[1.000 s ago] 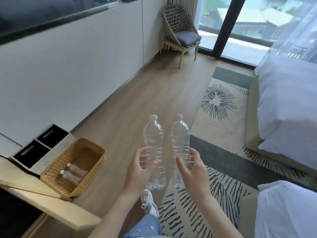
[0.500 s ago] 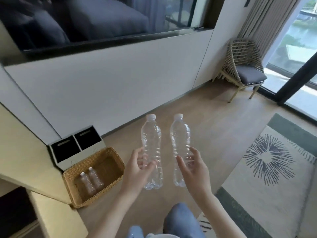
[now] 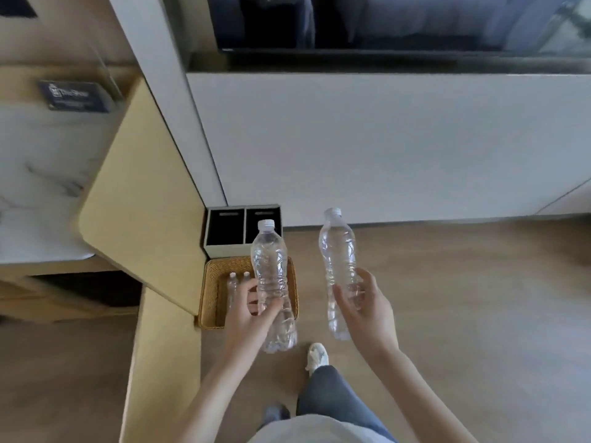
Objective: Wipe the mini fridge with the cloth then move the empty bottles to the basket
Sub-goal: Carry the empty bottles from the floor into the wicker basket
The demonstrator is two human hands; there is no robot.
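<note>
- Wooden floor (image 3: 447,298) runs along a long white cabinet front (image 3: 383,148), with a dark reflective panel above it.
- At the left, a pale wooden panel (image 3: 140,193) juts out beside a marble-patterned worktop (image 3: 41,174) that carries a dark card with blurred print (image 3: 75,95).
- On the floor at the foot of the cabinet stands a pale bin with two dark compartments (image 3: 242,230), and a woven wicker basket (image 3: 209,295) sits right in front of it.
- Two small clear bottles (image 3: 232,282) lie side by side in the basket, caps toward the bin.
- Left hand (image 3: 248,314): fingers wrapped around the lower half of a clear, empty plastic bottle with a white cap (image 3: 270,276), held nearly upright over the basket.
- Right hand (image 3: 367,310): fingers closed around the lower part of a second clear, capped bottle (image 3: 338,260), leaning slightly left at the top and held over the bare floor, right of the basket.
- Both held bottles are apart from each other.
- Below the hands show a white shoe (image 3: 316,356), a blue trouser leg (image 3: 335,398) and the hem of a light top.
</note>
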